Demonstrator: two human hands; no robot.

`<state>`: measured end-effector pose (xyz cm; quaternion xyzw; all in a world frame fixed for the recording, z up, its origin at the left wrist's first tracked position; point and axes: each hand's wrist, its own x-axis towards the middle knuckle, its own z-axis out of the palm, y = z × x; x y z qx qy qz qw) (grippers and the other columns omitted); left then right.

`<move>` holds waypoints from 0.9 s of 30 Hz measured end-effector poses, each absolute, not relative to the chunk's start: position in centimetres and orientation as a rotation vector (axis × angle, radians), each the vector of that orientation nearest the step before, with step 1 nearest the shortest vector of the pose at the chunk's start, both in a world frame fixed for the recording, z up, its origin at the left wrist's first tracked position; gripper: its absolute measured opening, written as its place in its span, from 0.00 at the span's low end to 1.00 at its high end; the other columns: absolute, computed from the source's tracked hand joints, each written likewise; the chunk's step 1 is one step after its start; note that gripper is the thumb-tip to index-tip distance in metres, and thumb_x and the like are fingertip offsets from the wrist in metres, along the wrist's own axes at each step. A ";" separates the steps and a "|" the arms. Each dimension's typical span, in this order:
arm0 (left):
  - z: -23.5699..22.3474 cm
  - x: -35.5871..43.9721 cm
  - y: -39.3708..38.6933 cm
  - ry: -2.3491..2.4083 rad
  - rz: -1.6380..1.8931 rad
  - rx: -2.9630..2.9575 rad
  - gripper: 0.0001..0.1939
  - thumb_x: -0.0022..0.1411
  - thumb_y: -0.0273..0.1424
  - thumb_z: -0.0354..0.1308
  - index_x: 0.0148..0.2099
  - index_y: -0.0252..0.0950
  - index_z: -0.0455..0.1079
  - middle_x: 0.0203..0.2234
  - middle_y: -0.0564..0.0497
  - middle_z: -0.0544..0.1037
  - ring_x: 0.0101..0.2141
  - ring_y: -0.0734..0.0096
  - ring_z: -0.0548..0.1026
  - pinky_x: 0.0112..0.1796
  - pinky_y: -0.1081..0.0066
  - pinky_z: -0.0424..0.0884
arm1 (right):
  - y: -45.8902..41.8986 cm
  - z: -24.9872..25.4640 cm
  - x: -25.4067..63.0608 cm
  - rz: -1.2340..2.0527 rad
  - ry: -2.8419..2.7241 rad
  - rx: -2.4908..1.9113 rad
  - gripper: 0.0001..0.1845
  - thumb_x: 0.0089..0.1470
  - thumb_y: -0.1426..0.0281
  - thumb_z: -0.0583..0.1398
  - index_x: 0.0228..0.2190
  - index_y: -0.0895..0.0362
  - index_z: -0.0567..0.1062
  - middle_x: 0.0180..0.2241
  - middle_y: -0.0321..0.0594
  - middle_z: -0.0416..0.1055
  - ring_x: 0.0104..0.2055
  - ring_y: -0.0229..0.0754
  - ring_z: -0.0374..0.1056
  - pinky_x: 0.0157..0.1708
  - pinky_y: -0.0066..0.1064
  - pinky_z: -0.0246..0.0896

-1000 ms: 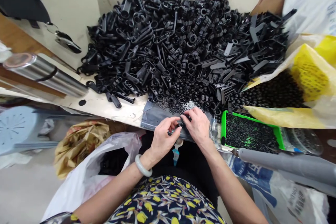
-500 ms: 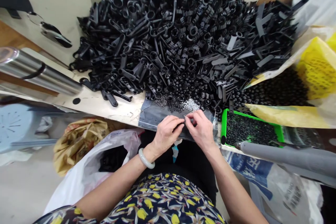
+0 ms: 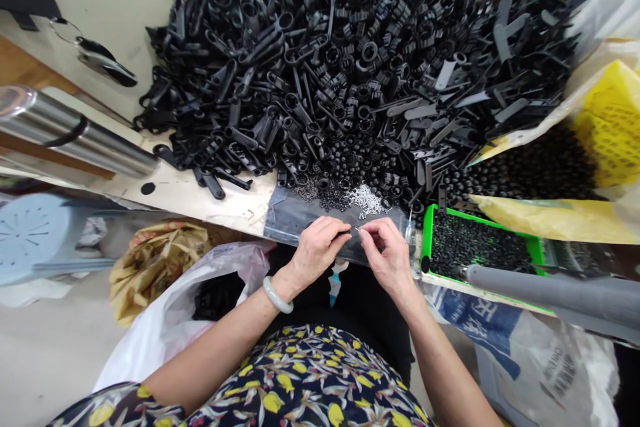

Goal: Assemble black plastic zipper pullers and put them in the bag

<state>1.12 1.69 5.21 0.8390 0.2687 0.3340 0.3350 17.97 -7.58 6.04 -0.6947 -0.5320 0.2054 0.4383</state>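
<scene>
My left hand [image 3: 323,243] pinches a small black part [image 3: 346,231] between thumb and fingers, most of it hidden. Opposite it, my right hand [image 3: 387,247] is closed on a thin silver pin [image 3: 357,229], which points toward the black part. The two hands are close together above a dark mat [image 3: 287,217] at the table's front edge. Just beyond the fingertips lies a little heap of silver pins [image 3: 367,200]. Beside that heap are tiny black parts [image 3: 333,199] and small springs [image 3: 307,188].
A large pile of black plastic parts [image 3: 300,67] covers the table behind. To the right stand a green tray [image 3: 428,237] of small black pieces and a yellow bag [image 3: 540,207] of black balls. A steel flask [image 3: 110,147] lies left; a grey bar [image 3: 540,287] juts in at right.
My right hand has drawn slightly away from the left, and the silver pin now shows between them. My left hand has hardly moved. The view has shifted a little.
</scene>
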 end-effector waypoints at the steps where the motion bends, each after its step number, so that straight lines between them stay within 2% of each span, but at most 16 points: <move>1: 5.1 1.1 1.7 0.704 0.863 2.176 0.06 0.73 0.30 0.58 0.48 0.37 0.75 0.39 0.46 0.82 0.40 0.63 0.78 0.43 0.63 0.75 | -7.6 6.0 18.0 0.539 -1.299 -1.714 0.11 0.69 0.61 0.59 0.36 0.52 0.75 0.37 0.39 0.72 0.34 0.41 0.70 0.33 0.33 0.69; 6: 5.1 1.2 1.8 0.729 0.823 2.093 0.02 0.70 0.28 0.61 0.45 0.37 0.74 0.38 0.47 0.81 0.40 0.63 0.78 0.44 0.63 0.74 | -7.3 6.7 18.5 0.686 -1.249 -1.675 0.12 0.67 0.60 0.61 0.34 0.53 0.76 0.36 0.39 0.73 0.33 0.41 0.71 0.31 0.33 0.69; 12: 6.1 1.3 2.2 0.756 0.717 1.985 0.01 0.68 0.26 0.62 0.41 0.36 0.74 0.35 0.50 0.79 0.36 0.66 0.76 0.40 0.67 0.71 | -6.4 8.5 18.7 0.776 -1.418 -1.766 0.11 0.67 0.62 0.60 0.33 0.53 0.76 0.34 0.38 0.72 0.33 0.40 0.70 0.33 0.32 0.66; 17: 6.5 1.4 2.6 0.779 0.653 1.911 0.03 0.66 0.24 0.62 0.37 0.35 0.75 0.32 0.51 0.77 0.35 0.68 0.74 0.37 0.69 0.68 | -5.2 9.1 17.9 0.622 -1.585 -1.851 0.10 0.66 0.65 0.60 0.32 0.54 0.76 0.32 0.37 0.71 0.33 0.41 0.69 0.36 0.33 0.63; 21: 6.5 1.4 2.8 0.774 0.637 1.882 0.03 0.65 0.24 0.63 0.36 0.35 0.76 0.31 0.52 0.78 0.33 0.69 0.73 0.35 0.70 0.67 | -5.6 9.5 17.5 0.568 -1.551 -1.896 0.11 0.65 0.60 0.64 0.34 0.53 0.79 0.33 0.37 0.72 0.31 0.40 0.69 0.33 0.33 0.64; 25: 6.5 1.5 2.9 0.797 0.679 1.860 0.02 0.65 0.26 0.65 0.37 0.35 0.77 0.32 0.52 0.79 0.35 0.68 0.75 0.38 0.70 0.69 | -10.9 10.8 17.0 0.508 -1.546 -1.800 0.10 0.66 0.61 0.64 0.46 0.51 0.80 0.34 0.38 0.75 0.29 0.41 0.70 0.32 0.34 0.67; 27: 6.6 1.6 2.8 0.782 0.696 1.877 0.03 0.65 0.26 0.65 0.37 0.35 0.76 0.33 0.51 0.80 0.37 0.68 0.77 0.41 0.70 0.70 | -14.4 11.7 16.7 0.439 -1.581 -1.734 0.06 0.67 0.65 0.63 0.42 0.49 0.81 0.32 0.38 0.76 0.29 0.42 0.72 0.31 0.34 0.68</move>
